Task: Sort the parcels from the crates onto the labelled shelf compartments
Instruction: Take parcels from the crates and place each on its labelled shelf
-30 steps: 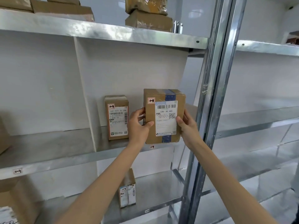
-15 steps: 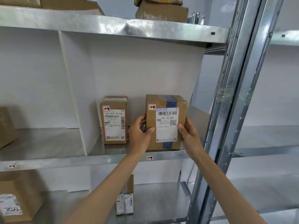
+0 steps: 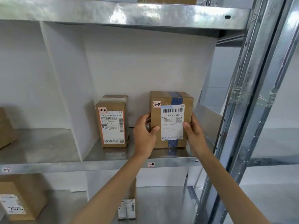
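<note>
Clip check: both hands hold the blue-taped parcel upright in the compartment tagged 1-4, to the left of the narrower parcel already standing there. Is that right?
Not quite. In the head view, the blue-taped parcel stands to the right of the narrower parcel, not to its left. The rest holds: the left hand and right hand hold it upright, above the 1-4 tag.

Shelf: grey galvanised metal shelf [image 3: 100,165] (tagged "1-4")
On it: narrow brown cardboard parcel [image 3: 113,126], wider blue-taped cardboard parcel [image 3: 171,123], both upright
</note>
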